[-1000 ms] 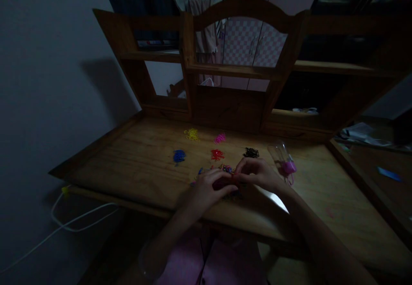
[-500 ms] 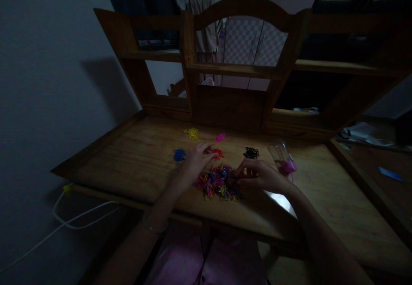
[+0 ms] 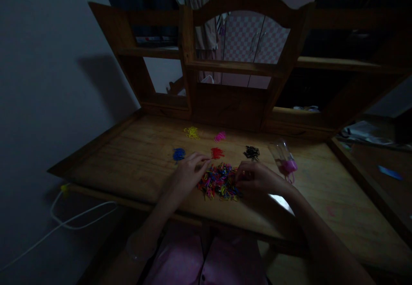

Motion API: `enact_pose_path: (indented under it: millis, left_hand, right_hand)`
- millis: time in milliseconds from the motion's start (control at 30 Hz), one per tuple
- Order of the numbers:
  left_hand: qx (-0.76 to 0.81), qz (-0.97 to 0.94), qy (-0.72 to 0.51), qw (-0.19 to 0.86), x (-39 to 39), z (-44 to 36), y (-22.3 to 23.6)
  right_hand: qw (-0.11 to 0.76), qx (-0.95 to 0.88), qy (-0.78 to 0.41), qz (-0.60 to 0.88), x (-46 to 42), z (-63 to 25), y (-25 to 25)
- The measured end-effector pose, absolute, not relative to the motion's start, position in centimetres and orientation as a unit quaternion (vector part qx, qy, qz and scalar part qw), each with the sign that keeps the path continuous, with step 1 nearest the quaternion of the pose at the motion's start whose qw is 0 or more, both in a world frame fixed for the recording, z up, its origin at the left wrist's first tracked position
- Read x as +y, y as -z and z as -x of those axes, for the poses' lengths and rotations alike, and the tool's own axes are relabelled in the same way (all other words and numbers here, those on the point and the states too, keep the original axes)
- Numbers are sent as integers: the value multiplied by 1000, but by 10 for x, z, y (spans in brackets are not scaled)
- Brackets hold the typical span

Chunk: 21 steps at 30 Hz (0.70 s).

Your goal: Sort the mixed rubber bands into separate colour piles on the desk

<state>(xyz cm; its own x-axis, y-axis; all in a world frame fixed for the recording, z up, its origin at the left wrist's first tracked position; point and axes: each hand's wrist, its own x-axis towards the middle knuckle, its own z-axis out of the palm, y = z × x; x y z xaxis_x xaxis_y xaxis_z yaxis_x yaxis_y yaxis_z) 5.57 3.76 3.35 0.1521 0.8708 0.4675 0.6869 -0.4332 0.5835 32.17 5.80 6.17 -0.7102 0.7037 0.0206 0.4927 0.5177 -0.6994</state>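
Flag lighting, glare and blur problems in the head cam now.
Head view: dim overall; blown-out patch on the desk near the right hand; soft shadow on the wall; individual pieces in the mixed pile hard to separate.

Mixed pile [image 3: 219,183] multicoloured; bottle cap [image 3: 290,166] purple; cupboard doors [image 3: 242,38] pink-and-white checked.

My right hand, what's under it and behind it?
Behind the right hand is the black pile. The right edge of the mixed pile reaches its fingers; what they and the palm cover is hidden.
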Motion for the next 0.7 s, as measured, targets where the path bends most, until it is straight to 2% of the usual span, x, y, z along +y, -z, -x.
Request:
enact_pose_path:
  millis: [533,700]
  left_hand:
    - [531,-724,-416,145,-4,-50,-21]
    - [511,-751,-382,167,-20,-46,-17]
  right_hand:
    - [144,-850,-385,329,55,-317,-58]
    - [147,-865,-370,306,54,-314,-57]
